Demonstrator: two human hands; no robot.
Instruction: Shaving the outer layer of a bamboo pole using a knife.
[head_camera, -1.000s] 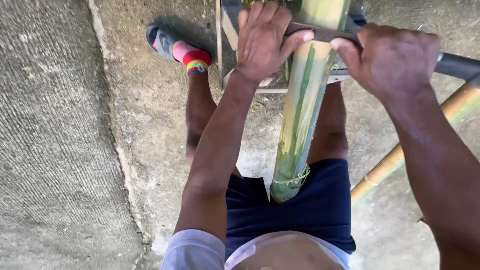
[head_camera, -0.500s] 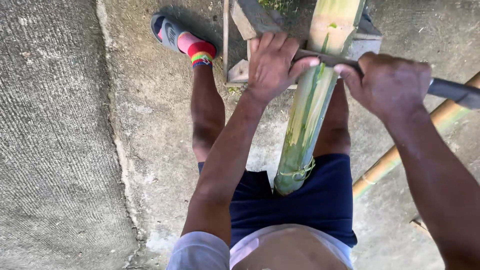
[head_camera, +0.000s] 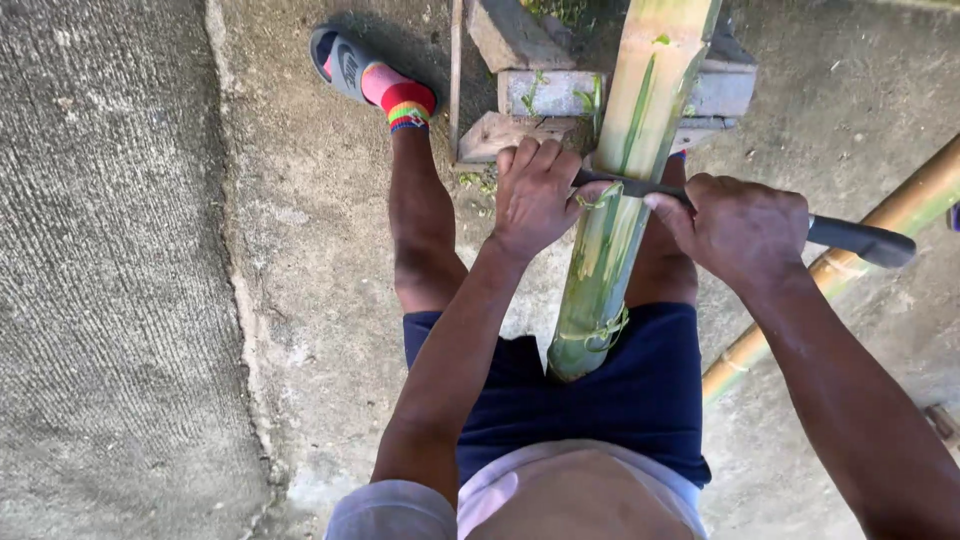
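Green bamboo pole (head_camera: 625, 210), partly stripped to pale yellow, runs between both hands, its near cut end resting against the lap on the dark blue shorts (head_camera: 600, 400), its far end leaning on a stack of concrete blocks (head_camera: 530, 90) beyond the fingers.

Left hand (head_camera: 535, 195): fingers folded down over the blade tip at the left edge of the pole, pressing on it; palm faces down, thumb toward the pole. Closed onto the blade, not wide.

Right hand (head_camera: 740, 225): fist wrapped tight around the knife (head_camera: 700, 205) close to where blade meets handle. Dark handle end sticks out past the right side of the fist. Blade lies across the pole, flat on its upper face, between the two hands.

Thin green peel curl (head_camera: 597, 197) sits just at the blade beside the left thumb. More stringy shavings (head_camera: 600, 330) cling lower on the pole, nearer the body than both hands.

Second bamboo pole (head_camera: 850, 260), yellowish, lies on the ground slanting under and past the right forearm, apart from the worked one.

Beyond the left hand: a bare leg ending in a pink sock with striped cuff (head_camera: 400, 95) and a grey slide sandal (head_camera: 345, 65) on the concrete floor (head_camera: 150, 300). Floor left of the left arm is rough and grooved, with a crack line running along it. Light grey shirt hem (head_camera: 560, 490) shows at the bottom, nearest the camera.
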